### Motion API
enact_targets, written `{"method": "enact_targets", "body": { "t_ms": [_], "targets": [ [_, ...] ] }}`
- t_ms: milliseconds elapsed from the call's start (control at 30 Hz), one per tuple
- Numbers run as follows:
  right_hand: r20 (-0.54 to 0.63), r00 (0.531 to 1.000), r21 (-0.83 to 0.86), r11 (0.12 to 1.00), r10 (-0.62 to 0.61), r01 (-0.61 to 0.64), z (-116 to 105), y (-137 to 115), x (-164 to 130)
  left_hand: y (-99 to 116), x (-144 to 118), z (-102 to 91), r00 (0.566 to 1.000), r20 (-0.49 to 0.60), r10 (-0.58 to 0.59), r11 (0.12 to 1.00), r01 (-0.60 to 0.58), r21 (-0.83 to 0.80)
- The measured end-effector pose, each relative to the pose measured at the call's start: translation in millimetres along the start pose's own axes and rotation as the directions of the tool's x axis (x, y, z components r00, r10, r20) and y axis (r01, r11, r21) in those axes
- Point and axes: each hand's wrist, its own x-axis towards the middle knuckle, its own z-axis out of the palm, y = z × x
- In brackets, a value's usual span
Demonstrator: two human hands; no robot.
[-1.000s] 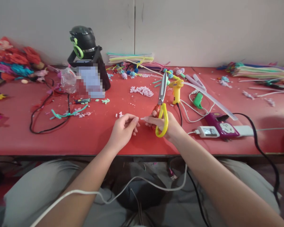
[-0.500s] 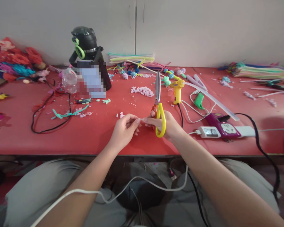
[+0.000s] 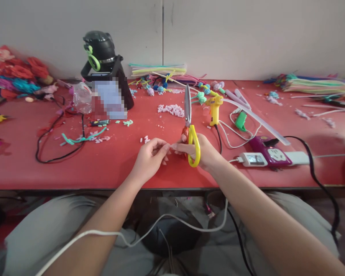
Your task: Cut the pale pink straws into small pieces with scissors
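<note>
Over the front of the red table (image 3: 103,174), my left hand (image 3: 151,159) is closed in a pinch. Whatever lies between its fingertips is too small to make out. My right hand (image 3: 205,151) has the scissors (image 3: 194,147) hooked in it by a yellow handle, blades pointing up and away. Its fingertips meet those of my left hand. A few short pale pink pieces (image 3: 145,139) lie just beyond my left hand. Farther back is a pile of similar pink pieces (image 3: 171,110).
A yellow glue gun (image 3: 215,109) stands right of the scissors, its cord trailing forward. The purple power strip (image 3: 271,152) lies at the right. Behind are bundles of pipe cleaners (image 3: 158,70) and a black flask (image 3: 102,48). A white cable (image 3: 149,222) crosses below the table edge.
The view has shifted slightly, so most things sit a little farther left. The scissors tilt slightly more to the left. Both hands keep the same pose, fingertips together.
</note>
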Motion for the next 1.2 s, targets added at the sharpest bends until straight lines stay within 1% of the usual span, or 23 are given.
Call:
{"method": "enact_targets", "body": {
  "t_ms": [200, 300, 400, 533, 633, 733, 800, 867, 900, 1033, 1133, 1200],
  "targets": [
    [0.021, 1.000, -0.038, 0.999, 0.003, -0.002, -1, -3, -1, -1, 1, 0.7, 1.000, 0.007, -0.010, 1.000, 0.010, -0.020],
    [0.036, 0.999, -0.021, 1.000, 0.005, -0.004, -1, -4, -1, 1, 0, 0.5, 0.999, 0.023, -0.026, 0.999, 0.026, -0.021],
    [0.043, 0.999, -0.001, 1.000, 0.010, -0.010, -2, -4, -1, 3, 0, 0.5, 0.999, 0.036, -0.037, 0.999, 0.037, -0.008],
    [0.036, 0.999, -0.032, 0.999, 0.001, 0.000, 1, -3, -2, 5, -2, 2.0, 0.999, 0.036, -0.033, 0.999, 0.032, 0.018],
    [0.014, 1.000, -0.096, 0.995, -0.008, 0.009, 2, -4, -3, 7, -2, 0.0, 1.000, 0.018, -0.018, 0.999, 0.018, 0.029],
    [-0.067, 0.998, -0.240, 0.971, -0.014, -0.003, -6, -8, -2, 9, 0, -10.1, 1.000, -0.028, -0.002, 0.999, 0.003, 0.040],
    [-0.133, 0.989, -0.377, 0.926, -0.057, 0.003, -16, -11, -1, 11, 4, -20.3, 0.997, -0.083, 0.010, 0.999, -0.006, 0.050],
    [-0.166, 0.977, -0.548, 0.836, -0.132, 0.020, -27, -12, -1, 12, 10, -30.3, 0.991, -0.128, 0.023, 0.998, -0.015, 0.064],
    [-0.161, 0.977, -0.612, 0.791, -0.141, 0.013, -32, -13, -1, 11, 14, -34.5, 0.989, -0.141, 0.036, 0.997, -0.026, 0.074],
    [-0.100, 0.978, -0.785, 0.618, -0.180, 0.033, -46, -10, -3, 1, 31, -44.5, 0.977, -0.175, 0.125, 0.985, -0.101, 0.140],
    [-0.033, 0.980, -0.863, 0.500, -0.195, 0.071, -53, -5, -5, -5, 39, -44.9, 0.955, -0.210, 0.211, 0.965, -0.170, 0.199],
    [0.008, 0.981, -0.896, 0.435, -0.195, 0.094, -57, -3, -5, -6, 41, -42.8, 0.946, -0.209, 0.248, 0.950, -0.195, 0.245]
  ]
}}
